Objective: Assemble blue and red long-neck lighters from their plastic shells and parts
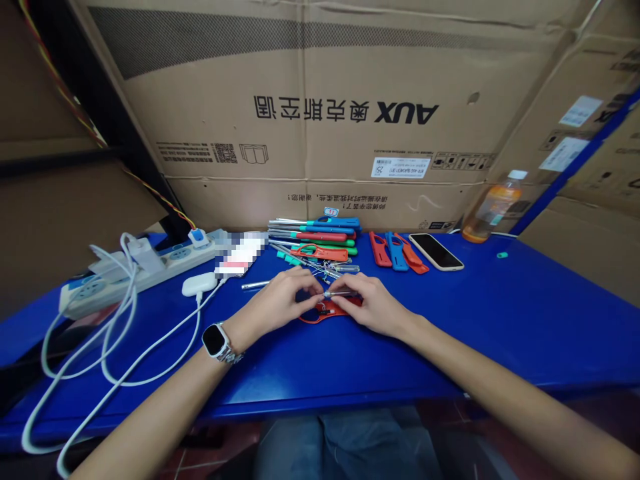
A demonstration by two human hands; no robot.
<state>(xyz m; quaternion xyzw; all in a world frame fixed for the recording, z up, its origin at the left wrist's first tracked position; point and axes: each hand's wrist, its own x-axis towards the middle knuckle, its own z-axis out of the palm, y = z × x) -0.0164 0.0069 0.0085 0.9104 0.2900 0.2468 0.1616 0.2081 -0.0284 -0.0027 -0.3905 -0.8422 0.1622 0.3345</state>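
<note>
My left hand and my right hand meet over the middle of the blue table. Both pinch a thin metal rod that runs between their fingertips. Under them lies a red plastic handle shell, partly hidden by the fingers. A smartwatch sits on my left wrist. Just behind my hands is a pile of coloured test-pen screwdrivers with loose metal parts.
Red and blue handle shells and a phone lie right of the pile. A drink bottle leans on cardboard boxes at the back. A power strip, white cables and an earbud case sit left.
</note>
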